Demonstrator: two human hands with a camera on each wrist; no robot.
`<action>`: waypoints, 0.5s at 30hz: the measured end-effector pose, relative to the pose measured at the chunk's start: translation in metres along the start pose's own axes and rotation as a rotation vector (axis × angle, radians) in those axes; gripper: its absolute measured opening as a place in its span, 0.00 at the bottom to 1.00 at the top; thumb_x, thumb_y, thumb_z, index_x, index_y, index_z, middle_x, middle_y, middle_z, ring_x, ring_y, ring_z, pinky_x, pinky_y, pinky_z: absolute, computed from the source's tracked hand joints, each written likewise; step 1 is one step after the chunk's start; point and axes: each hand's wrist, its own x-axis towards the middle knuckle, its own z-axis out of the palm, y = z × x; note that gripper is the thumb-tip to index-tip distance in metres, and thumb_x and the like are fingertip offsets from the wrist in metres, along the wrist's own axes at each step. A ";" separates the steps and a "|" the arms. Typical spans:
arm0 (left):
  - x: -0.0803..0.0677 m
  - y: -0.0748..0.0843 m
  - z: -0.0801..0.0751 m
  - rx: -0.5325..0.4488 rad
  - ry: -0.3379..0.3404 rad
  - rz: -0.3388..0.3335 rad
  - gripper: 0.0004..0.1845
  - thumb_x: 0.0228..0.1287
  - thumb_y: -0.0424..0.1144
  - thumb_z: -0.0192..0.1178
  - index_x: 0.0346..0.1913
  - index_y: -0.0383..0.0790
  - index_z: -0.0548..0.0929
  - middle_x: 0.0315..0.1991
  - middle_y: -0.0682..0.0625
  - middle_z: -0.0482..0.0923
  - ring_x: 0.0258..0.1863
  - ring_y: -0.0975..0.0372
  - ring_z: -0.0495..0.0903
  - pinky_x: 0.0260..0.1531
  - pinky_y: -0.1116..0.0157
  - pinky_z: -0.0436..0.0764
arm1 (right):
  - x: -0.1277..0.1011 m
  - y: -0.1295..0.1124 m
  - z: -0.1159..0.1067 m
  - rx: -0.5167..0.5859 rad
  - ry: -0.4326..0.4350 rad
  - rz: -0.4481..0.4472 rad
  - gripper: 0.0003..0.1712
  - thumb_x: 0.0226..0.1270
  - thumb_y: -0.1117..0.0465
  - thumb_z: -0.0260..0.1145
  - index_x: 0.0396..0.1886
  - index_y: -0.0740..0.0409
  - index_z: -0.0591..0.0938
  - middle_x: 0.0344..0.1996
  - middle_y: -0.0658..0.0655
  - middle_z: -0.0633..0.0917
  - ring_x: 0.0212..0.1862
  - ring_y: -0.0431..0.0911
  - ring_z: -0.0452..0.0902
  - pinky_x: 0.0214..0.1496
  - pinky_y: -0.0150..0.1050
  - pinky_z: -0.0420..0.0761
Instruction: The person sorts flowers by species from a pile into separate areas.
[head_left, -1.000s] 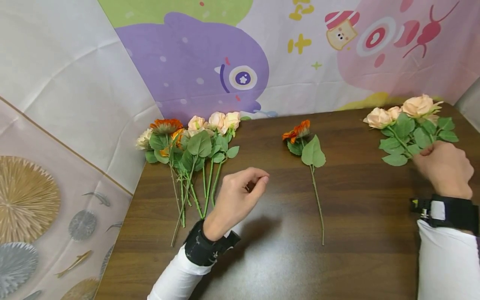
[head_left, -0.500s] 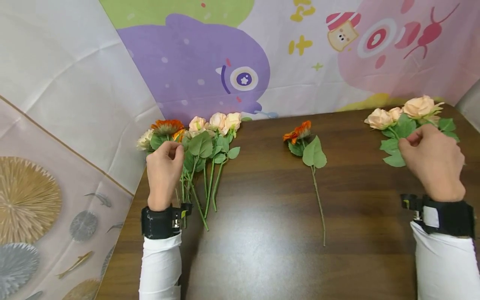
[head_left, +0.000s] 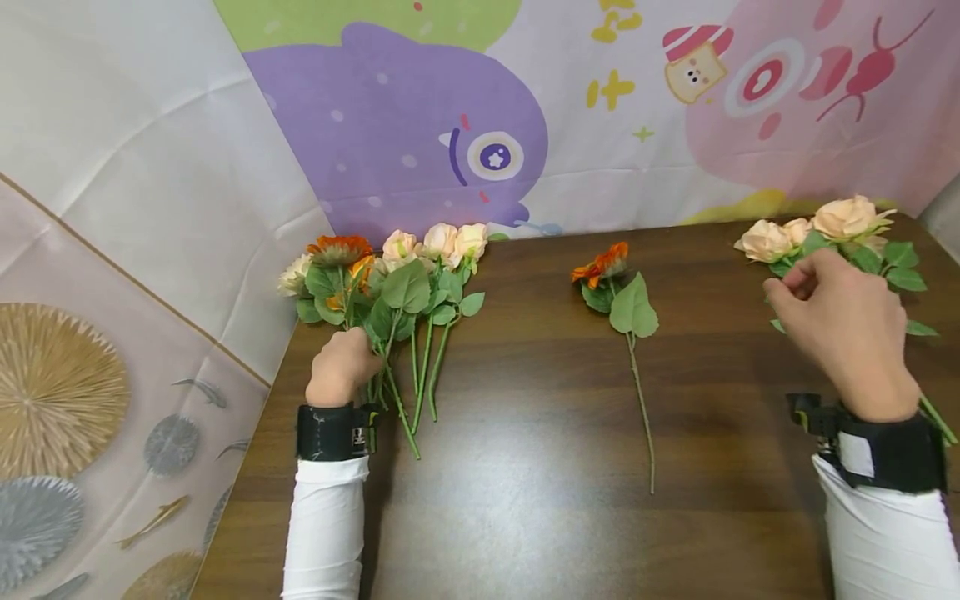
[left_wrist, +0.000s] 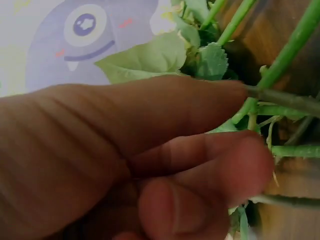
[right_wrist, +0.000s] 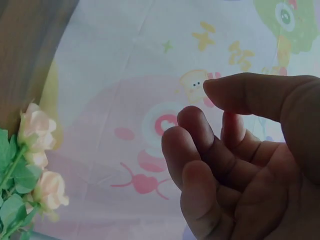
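Left flower pile point(head_left: 405, 287) on the worktop point(head_left: 510, 500); stems point(head_left: 423, 358) run roughly front to back, blooms point(head_left: 440, 242) at the far end. Left hand point(head_left: 341, 367) is nearer, right at the stems, thumb and fingers apart. Right hand point(head_left: 847, 325) near the peach roses point(head_left: 847, 218), fingers loosely curled, nothing held. Vs half a second ago: left hand's down to the stems, right's shifted left.

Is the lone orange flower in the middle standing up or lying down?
Lying down: in the head view, the orange flower is on the table, its thin stem stretched along the wood.
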 end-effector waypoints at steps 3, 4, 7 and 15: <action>0.001 0.002 0.003 0.020 -0.062 -0.016 0.10 0.62 0.38 0.61 0.31 0.32 0.80 0.36 0.35 0.82 0.31 0.49 0.81 0.28 0.51 0.79 | 0.000 -0.003 0.001 -0.002 -0.002 -0.018 0.13 0.67 0.55 0.63 0.32 0.62 0.76 0.22 0.65 0.81 0.21 0.60 0.75 0.17 0.46 0.63; 0.002 0.002 0.003 0.025 -0.080 -0.016 0.10 0.62 0.38 0.62 0.34 0.31 0.81 0.38 0.34 0.82 0.31 0.49 0.82 0.29 0.51 0.79 | 0.000 -0.003 0.001 0.000 -0.002 -0.021 0.13 0.67 0.55 0.63 0.32 0.62 0.76 0.22 0.65 0.81 0.22 0.60 0.75 0.17 0.47 0.63; 0.003 0.004 0.005 0.038 -0.112 -0.009 0.10 0.61 0.37 0.63 0.35 0.31 0.82 0.35 0.37 0.82 0.30 0.51 0.80 0.28 0.53 0.78 | 0.000 -0.004 0.001 0.006 0.004 -0.025 0.13 0.66 0.54 0.64 0.32 0.60 0.77 0.23 0.64 0.81 0.23 0.61 0.76 0.19 0.49 0.64; 0.003 0.007 0.006 0.034 -0.153 0.012 0.14 0.59 0.34 0.62 0.17 0.40 0.76 0.18 0.48 0.76 0.20 0.56 0.75 0.23 0.59 0.73 | -0.001 -0.007 0.003 0.018 0.024 -0.044 0.12 0.65 0.55 0.65 0.31 0.59 0.77 0.22 0.63 0.81 0.24 0.62 0.75 0.21 0.52 0.64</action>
